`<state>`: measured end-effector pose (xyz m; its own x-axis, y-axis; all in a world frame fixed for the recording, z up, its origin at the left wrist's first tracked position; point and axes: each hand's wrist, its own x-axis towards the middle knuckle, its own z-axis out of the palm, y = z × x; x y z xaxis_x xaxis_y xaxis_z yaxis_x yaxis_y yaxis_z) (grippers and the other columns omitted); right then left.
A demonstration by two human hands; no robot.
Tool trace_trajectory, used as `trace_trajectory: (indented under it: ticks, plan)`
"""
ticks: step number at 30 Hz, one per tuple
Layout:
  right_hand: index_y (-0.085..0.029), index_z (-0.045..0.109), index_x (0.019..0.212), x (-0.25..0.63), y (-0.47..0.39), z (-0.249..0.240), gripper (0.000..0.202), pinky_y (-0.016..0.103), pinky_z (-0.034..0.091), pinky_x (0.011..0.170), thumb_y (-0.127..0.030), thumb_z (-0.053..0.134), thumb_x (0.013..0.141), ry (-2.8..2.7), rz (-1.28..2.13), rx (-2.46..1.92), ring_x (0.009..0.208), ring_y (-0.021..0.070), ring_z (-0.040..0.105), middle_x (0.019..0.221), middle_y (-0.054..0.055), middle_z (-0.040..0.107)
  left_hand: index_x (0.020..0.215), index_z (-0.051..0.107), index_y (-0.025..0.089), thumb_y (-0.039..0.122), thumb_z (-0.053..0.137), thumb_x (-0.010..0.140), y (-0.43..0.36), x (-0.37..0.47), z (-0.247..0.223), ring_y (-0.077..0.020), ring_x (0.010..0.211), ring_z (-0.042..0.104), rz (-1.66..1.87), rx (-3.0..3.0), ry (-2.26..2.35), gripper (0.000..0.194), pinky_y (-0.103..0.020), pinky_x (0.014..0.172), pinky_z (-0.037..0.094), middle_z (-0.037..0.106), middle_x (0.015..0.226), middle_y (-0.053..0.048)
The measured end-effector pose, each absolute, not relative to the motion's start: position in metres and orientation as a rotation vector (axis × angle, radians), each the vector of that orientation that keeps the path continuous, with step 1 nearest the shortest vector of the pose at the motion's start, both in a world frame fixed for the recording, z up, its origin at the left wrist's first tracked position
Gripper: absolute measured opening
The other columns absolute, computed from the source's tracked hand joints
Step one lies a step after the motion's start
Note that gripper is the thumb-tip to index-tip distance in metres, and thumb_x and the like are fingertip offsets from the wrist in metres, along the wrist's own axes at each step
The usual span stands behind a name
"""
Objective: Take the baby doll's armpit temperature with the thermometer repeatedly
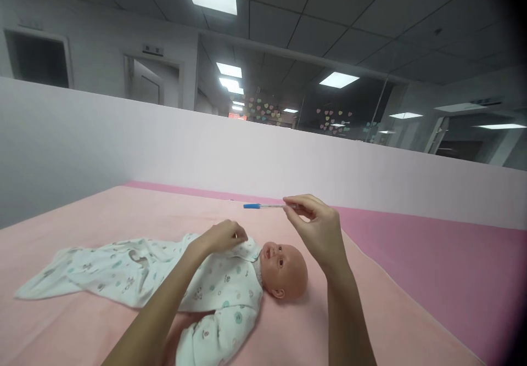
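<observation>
Pinching with fingers (300,199) of right hand (321,229) slim, clear, blue-ended stick (252,206), apart from bald plastic doll (290,272); curling left hand (222,236) over white printed gown (222,286), grip impossible to tell; leaving room toward right edge of pink sheet (399,316)

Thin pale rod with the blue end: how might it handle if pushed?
The thin blue-ended rod looks stiff, jutting straight from the right hand without sagging. Probably light: a fingertip pinch holds it. Its slender shape suggests it might roll.
</observation>
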<state>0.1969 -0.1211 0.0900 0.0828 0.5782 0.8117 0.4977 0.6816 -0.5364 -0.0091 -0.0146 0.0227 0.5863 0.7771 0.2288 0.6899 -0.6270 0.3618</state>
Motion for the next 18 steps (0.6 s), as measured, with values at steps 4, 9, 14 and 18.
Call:
trace_trajectory:
  ticks: [4, 9, 14, 18]
  plan:
    - [-0.017, 0.068, 0.086, 0.202, -0.092, 0.077, 0.022, 0.035, 0.055, 0.075, -0.031, 0.065, 0.07, -1.376, 0.412, -0.805, 0.074, 0.0172, 0.064, 0.086, 0.005, 0.067, 0.109, 0.06, 0.021, 0.041, 0.033, 0.086, -0.021, -0.023, 0.051, -0.0169, 0.077, 0.061, 1.165, 2.306, 1.259, 0.04, -0.027, 0.066, 0.047, 0.067, 0.09, -0.005]
    - [-0.014, 0.068, 0.087, 0.204, -0.077, 0.071, 0.031, 0.041, 0.053, 0.081, -0.031, 0.074, 0.061, -1.164, 0.614, -0.772, 0.074, 0.0194, 0.066, 0.081, 0.005, 0.069, 0.115, 0.055, 0.02, 0.045, 0.034, 0.088, -0.042, -0.026, 0.073, -0.015, 0.079, 0.06, 1.428, 2.14, 1.007, 0.042, -0.029, 0.073, 0.05, 0.065, 0.094, -0.005]
    - [-0.014, 0.067, 0.083, 0.198, -0.088, 0.074, 0.028, 0.041, 0.054, 0.08, -0.031, 0.074, 0.061, -1.198, 0.675, -0.696, 0.074, 0.0185, 0.065, 0.078, 0.004, 0.068, 0.107, 0.061, 0.022, 0.044, 0.053, 0.08, -0.067, -0.01, 0.081, -0.0175, 0.083, 0.061, 1.563, 2.177, 0.96, 0.035, -0.03, 0.072, 0.052, 0.066, 0.097, -0.006]
    - [-0.014, 0.066, 0.083, 0.194, -0.096, 0.077, 0.027, 0.04, 0.054, 0.081, -0.029, 0.074, 0.062, -1.18, 0.784, -0.641, 0.076, 0.0184, 0.066, 0.079, 0.004, 0.068, 0.092, 0.067, 0.02, 0.046, 0.057, 0.077, -0.073, -0.006, 0.085, -0.019, 0.081, 0.061, 1.738, 2.209, 0.956, 0.031, -0.031, 0.071, 0.053, 0.068, 0.092, -0.006]
